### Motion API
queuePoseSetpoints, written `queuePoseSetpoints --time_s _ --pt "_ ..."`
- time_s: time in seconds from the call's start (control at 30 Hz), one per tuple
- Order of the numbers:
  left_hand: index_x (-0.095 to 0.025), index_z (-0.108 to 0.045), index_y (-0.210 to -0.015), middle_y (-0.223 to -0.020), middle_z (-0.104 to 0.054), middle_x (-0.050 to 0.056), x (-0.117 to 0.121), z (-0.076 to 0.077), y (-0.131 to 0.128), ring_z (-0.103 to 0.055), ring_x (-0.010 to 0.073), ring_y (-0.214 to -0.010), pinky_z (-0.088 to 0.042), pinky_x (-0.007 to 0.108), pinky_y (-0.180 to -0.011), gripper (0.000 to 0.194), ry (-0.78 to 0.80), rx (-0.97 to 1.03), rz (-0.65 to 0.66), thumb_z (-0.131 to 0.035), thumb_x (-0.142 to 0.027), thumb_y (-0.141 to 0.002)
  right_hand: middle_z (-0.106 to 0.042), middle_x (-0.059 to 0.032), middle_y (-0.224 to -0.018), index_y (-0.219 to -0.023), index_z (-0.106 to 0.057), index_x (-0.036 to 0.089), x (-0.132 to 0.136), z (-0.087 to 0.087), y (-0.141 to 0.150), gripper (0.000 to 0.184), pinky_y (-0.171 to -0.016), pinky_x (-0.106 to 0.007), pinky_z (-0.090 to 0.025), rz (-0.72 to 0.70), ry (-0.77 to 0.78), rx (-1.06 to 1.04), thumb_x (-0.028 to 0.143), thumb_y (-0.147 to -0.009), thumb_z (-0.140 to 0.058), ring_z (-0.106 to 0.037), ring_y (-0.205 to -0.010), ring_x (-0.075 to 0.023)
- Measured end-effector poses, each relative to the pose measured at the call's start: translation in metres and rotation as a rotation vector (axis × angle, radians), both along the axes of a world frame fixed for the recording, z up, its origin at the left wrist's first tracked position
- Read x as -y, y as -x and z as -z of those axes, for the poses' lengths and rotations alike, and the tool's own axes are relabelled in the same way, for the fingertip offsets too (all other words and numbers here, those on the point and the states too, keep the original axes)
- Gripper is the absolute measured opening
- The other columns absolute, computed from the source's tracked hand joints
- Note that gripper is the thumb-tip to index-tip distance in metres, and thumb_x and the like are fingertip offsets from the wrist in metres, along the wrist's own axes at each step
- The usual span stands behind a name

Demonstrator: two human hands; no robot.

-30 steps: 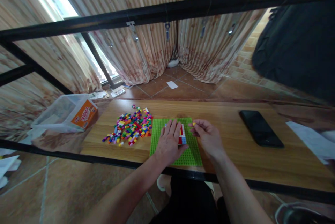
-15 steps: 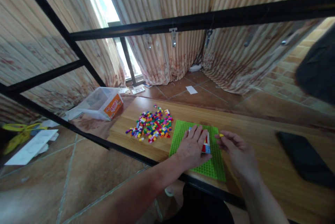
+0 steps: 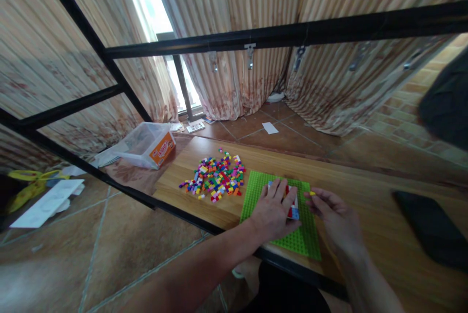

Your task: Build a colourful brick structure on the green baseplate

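Observation:
My left hand (image 3: 268, 210) lies flat with fingers stretched over a block of red, white and blue bricks (image 3: 293, 209) on the green baseplate (image 3: 252, 191). Much of that block is covered by the hand. At the plate's right edge, my right hand (image 3: 336, 213) pinches a small yellow brick (image 3: 312, 193) between thumb and fingertips. To the left of the plate, a loose spread of small coloured bricks (image 3: 219, 176) lies on the wooden table (image 3: 278, 153).
A dark phone-like slab (image 3: 427, 225) rests on the table at the right. Beyond the table's left end stands a clear plastic box (image 3: 146, 145) with an orange label. A black metal bar (image 3: 204, 223) runs along the near table edge. White paper (image 3: 269, 128) lies on the tiled floor.
The whole view has shifted slightly, so the scene sits a little farther right and lower. My left hand stays on the block, and the yellow brick remains pinched in my right hand.

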State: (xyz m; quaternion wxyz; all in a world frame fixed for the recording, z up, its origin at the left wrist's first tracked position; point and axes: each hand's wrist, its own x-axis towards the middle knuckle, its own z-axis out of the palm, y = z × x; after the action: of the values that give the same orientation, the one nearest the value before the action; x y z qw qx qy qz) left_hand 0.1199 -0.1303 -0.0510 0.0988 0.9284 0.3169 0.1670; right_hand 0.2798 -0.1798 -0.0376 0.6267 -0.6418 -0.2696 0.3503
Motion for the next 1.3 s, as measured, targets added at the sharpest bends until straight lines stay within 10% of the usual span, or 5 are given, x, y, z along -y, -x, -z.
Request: queuePoseSetpoints --time_s 0.77,1.03,1.3 --pt "-0.016 -0.012 -0.156 -0.16 -0.028 0.021 -0.006 0.004 0.007 -0.026 0.0343 -0.15 -0.029 0.058 -0.12 0.095 0.093 0.246 0.049 -0.065 -0.037 -0.08 -0.073 -0.0032 -0.077 -0.086 -0.072 0.019 -0.006 -0.011 0.009 0.036 -0.064 -0.03 -0.052 0.014 -0.068 -0.087 0.041 -0.059 -0.082 -0.063 -0.065 -0.0143" --pt "-0.015 -0.023 -0.154 -0.158 -0.034 0.02 0.003 -0.006 0.009 -0.031 0.0338 -0.147 -0.028 0.056 -0.12 0.089 0.064 0.231 0.045 -0.059 -0.057 -0.084 -0.074 -0.004 -0.079 -0.088 -0.073 0.02 -0.004 -0.001 0.001 0.04 -0.065 -0.031 -0.053 0.001 -0.001 -0.01 0.046 -0.06 -0.083 -0.065 -0.068 -0.0166" --pt "-0.023 -0.035 -0.149 -0.149 -0.047 0.014 0.025 -0.018 0.097 -0.043 0.0288 -0.14 -0.036 0.052 -0.116 0.06 0.001 0.376 -0.246 -0.049 -0.034 -0.092 -0.075 -0.0071 -0.092 -0.1 -0.073 0.022 0.005 -0.009 0.018 0.033 -0.079 -0.039 -0.052 -0.062 0.088 0.481 0.048 -0.084 -0.062 -0.069 -0.083 -0.0231"
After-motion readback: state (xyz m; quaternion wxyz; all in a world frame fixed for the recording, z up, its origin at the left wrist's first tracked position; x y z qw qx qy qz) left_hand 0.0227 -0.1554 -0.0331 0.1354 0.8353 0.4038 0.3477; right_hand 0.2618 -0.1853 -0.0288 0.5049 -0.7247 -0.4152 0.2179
